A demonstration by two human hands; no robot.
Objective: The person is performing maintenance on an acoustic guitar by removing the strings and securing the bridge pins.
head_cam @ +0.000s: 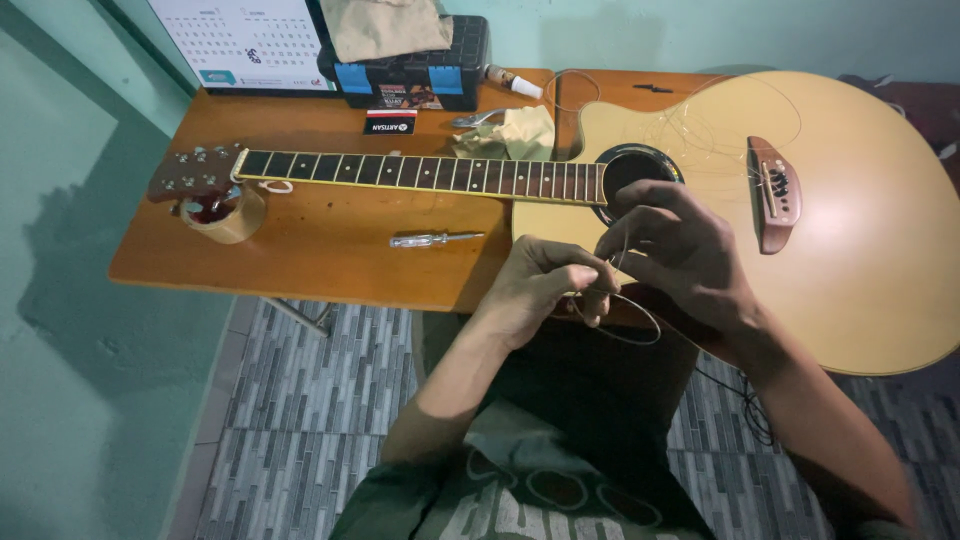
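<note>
Both the left hand point(540, 285) and the right hand point(680, 255) pinch a coiled guitar string point(625, 325) over the table's near edge point(300, 285), at six o'clock of the guitar's soundhole point(630, 168), open floor point(300, 420) below.

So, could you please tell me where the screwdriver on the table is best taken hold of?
Probably by its clear handle, the thicker end, from above with the left hand. The screwdriver lies flat on the wooden table, handle to the left and thin shaft to the right, with bare wood on both sides for fingers to close across it.
</note>
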